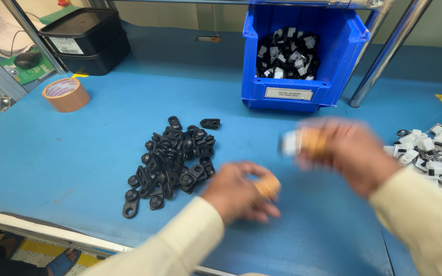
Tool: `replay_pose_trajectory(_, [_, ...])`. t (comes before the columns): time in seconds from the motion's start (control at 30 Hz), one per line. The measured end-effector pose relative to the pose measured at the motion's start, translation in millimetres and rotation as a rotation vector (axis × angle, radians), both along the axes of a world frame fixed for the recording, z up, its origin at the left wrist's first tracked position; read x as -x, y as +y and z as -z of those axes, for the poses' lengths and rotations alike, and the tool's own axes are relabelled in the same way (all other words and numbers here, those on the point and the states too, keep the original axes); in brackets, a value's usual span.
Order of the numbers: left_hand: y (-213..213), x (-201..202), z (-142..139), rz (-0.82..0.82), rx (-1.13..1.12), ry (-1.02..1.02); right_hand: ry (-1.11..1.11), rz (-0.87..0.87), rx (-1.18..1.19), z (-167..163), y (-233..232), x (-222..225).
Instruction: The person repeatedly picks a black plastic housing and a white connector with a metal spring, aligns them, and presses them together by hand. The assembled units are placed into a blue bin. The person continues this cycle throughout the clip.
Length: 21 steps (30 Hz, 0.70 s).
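The left hand hovers low over the near middle of the table, knuckles up, fingers curled; its grip looks closed, but motion blur hides whether anything is in it. The right hand is raised a little farther and to the right, fingers bent around a small white part that shows at its left edge; blur keeps the part's shape unclear. Both forearms wear cream fabric sleeves.

Just left of the left hand lies a loose heap of black plastic pieces, rounded with holes, too many to count. At the right edge sits a pile of white and metal parts. Farther back stands one blue plastic bin holding black-and-white parts. Far left are one roll of brown tape and two stacked black trays.
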<state>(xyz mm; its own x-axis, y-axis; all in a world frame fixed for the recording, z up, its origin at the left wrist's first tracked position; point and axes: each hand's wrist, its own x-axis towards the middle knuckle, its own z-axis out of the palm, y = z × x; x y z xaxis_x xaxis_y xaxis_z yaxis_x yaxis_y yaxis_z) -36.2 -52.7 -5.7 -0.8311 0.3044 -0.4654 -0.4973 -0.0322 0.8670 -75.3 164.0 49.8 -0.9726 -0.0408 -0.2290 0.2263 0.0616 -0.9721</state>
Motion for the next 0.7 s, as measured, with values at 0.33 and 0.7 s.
replay_pose_trajectory(0.33, [-70.1,134.7,-37.7,-0.024,1.261,0.639,-0.081,0.093,-0.097,41.9,13.2,-54.6])
replay_pose_trajectory(0.7, [-57.9,168.8,-26.0,0.342,1.527,0.544,-0.106,0.340,-1.395,76.4,155.7,-136.6])
